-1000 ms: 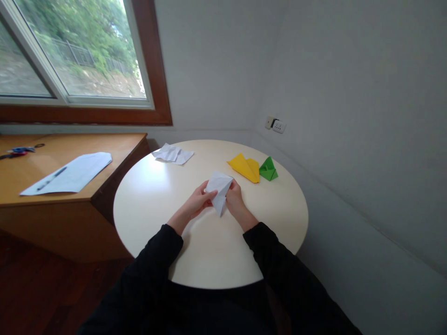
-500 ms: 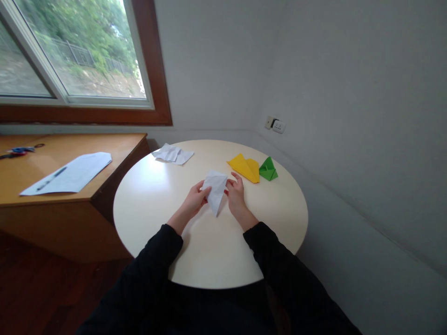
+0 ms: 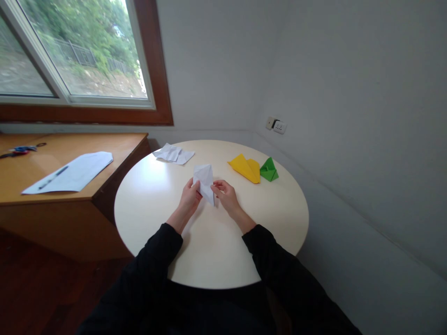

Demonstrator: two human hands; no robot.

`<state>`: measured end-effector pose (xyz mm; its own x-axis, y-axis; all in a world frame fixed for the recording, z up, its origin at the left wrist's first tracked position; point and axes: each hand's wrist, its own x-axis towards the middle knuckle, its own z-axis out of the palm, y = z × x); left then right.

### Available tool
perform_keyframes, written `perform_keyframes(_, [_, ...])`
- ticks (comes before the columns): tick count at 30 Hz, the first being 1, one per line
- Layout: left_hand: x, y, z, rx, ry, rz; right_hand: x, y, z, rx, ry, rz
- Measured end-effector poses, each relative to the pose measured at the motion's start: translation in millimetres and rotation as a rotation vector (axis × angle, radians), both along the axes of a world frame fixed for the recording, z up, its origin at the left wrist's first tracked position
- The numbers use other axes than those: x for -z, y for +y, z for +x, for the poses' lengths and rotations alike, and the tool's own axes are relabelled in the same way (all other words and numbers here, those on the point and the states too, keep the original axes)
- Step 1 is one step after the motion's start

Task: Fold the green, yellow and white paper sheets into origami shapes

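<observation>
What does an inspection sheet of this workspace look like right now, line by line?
Surface: round cream table, smooth, glare at its left.
Job's things: folded white paper, raised above the table.
Clutter: crumpled white paper sheet at the far edge; folded yellow paper piece touching a folded green paper piece.
Grippers: left hand pinches the paper's left edge; right hand pinches its lower right.
Cables: nothing seen; white wall socket only.
Surroundings: wooden side desk with a white sheet and dark pen; wood-framed window.
</observation>
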<state>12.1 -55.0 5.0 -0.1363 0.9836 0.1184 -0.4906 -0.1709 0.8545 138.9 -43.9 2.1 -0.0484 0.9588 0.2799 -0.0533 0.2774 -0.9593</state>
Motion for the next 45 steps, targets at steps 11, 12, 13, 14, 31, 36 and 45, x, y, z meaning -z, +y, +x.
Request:
perform_keyframes(11, [-0.8,-3.1,3.0,-0.161,0.163,0.007,4.9,1.1,-1.8,0.043,-0.066,0.089])
perform_keyframes(12, [-0.2,-3.8,3.1,-0.187,0.196,0.014,5.6,2.1,-1.8,0.06,-0.061,0.095])
perform_keyframes(13, [0.6,-4.5,3.4,-0.214,0.241,0.033,6.1,3.0,-1.6,0.078,-0.054,0.102])
perform_keyframes(14, [1.5,-5.2,3.9,-0.242,0.294,0.062,6.3,3.7,-1.5,0.094,-0.047,0.108])
perform_keyframes(31, [-1.6,-8.4,6.8,-0.324,0.58,0.196,-4.9,-6.8,-1.5,0.086,0.062,0.178])
perform_keyframes(36, [-0.8,-6.5,6.9,-0.313,0.487,0.241,-3.4,-5.7,-1.5,0.026,0.112,0.139])
perform_keyframes(45, [1.2,-2.8,3.0,-0.409,0.649,0.283,3.5,5.7,2.3,-0.065,0.285,-0.039])
